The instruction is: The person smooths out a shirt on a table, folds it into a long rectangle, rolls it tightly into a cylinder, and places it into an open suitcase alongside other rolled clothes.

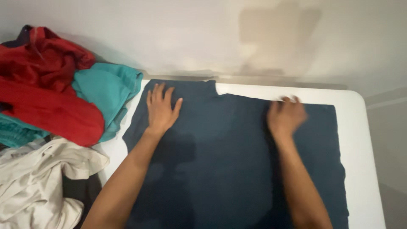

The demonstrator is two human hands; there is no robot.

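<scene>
Your left hand [160, 111] lay flat, fingers spread, on the smooth dark navy cloth garment [220, 169] at frame centre. Your right hand [285, 116] was blurred there; I cannot tell its grip.

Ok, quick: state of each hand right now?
Left hand: open, flat on the dark navy fabric garment, holding nothing.
Right hand: blurred, fingers curled at the garment's far edge; grip cannot be told.

We note one dark navy garment [229, 157] spread flat and smooth on the white table [360, 169], its notched upper edge toward the wall, its lower part running past the frame's bottom.
</scene>
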